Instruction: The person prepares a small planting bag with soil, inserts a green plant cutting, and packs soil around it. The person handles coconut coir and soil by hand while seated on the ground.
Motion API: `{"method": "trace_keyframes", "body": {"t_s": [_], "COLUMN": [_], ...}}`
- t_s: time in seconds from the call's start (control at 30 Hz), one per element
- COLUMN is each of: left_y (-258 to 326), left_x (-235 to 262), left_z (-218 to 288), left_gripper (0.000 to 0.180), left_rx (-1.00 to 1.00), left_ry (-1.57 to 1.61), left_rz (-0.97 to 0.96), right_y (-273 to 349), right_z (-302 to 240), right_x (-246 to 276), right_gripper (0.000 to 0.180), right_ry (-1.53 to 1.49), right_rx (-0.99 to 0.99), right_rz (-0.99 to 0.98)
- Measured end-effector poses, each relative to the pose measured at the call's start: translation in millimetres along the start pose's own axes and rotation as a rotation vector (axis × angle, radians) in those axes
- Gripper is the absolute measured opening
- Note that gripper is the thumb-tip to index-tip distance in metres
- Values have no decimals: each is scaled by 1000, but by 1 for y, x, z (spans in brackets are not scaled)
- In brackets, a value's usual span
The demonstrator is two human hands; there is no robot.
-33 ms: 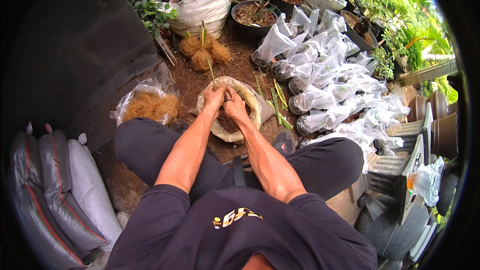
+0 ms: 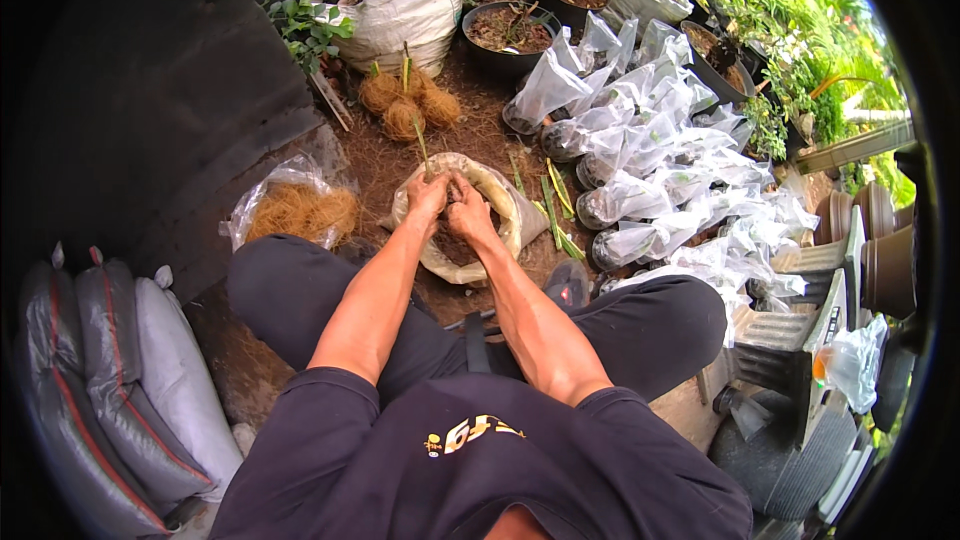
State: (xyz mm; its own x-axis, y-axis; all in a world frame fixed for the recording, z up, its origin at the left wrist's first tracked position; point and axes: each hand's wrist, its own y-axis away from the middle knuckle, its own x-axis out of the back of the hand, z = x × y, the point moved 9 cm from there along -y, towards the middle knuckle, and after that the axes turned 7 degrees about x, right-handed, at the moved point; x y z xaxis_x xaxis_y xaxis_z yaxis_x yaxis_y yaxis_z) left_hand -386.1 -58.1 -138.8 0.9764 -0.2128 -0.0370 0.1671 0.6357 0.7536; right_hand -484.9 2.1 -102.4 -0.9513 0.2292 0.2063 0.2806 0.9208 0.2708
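My left hand (image 2: 427,197) and right hand (image 2: 468,212) clamp together on a green cutting (image 2: 421,145) over the open sack (image 2: 505,202) (centre). Coir balls (image 2: 405,105) at 12; filled clear bags (image 2: 650,155) at 2.

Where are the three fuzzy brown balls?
The fibre balls sit on the ground beyond the hands, just in front of the white sack holding a plant.

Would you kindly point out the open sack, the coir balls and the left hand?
open sack (image 2: 503,202): head view, right rim.
coir balls (image 2: 403,119): head view, front ball.
left hand (image 2: 427,196): head view, back of hand.
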Motion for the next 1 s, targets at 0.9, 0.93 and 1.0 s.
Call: {"method": "trace_keyframes", "body": {"t_s": [0.9,0.93,1.0], "left_y": [14,10,6], "left_x": [-24,-21,-15], "left_z": [-2,-4,-2], "left_gripper": [59,62,56], "left_rx": [-26,-27,-87], "left_ry": [-92,-139,-137], "left_rz": [18,36,85], "right_y": [-14,-13,-16], "right_z": [37,40,35], "right_x": [-15,-16,-10], "right_gripper": [44,43,36], "right_ry": [-860,-853,-761], "right_rx": [-212,-238,-125], "right_rz": [299,323,352]}}
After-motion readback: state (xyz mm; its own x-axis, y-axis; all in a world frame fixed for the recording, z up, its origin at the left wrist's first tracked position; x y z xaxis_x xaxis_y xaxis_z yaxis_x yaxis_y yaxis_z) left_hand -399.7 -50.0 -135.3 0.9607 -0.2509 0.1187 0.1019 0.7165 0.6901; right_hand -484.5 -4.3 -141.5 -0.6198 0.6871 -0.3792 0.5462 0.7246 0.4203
